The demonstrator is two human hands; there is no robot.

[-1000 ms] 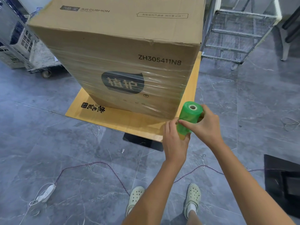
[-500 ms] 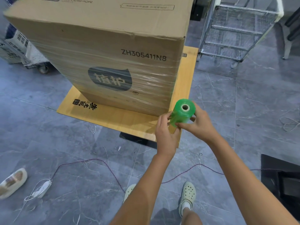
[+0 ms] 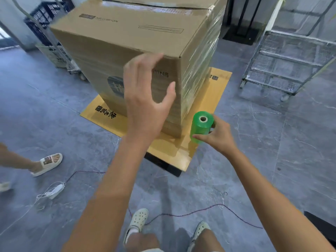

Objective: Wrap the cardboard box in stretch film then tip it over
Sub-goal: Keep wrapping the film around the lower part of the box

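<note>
A tall cardboard box (image 3: 127, 39) stands upright on a yellow cardboard sheet (image 3: 214, 99) laid on the grey floor (image 3: 272, 142). It is directly ahead of the person and just beyond both arms, with its long axis vertical and its sides banded in clear film (image 3: 200, 70) almost to the top flaps. The left hand (image 3: 145, 99), fingers spread and holding nothing, is up in front of the near face just under the top edge; whether it touches the box cannot be told. The right hand (image 3: 218, 137) is low beside the box's bottom right corner, fingers and thumb curled round an upright green roll of stretch film (image 3: 200, 128). Wrapping looks close to done, and the left hand is nearer the high edge, where a push would likely tip the box away.
</note>
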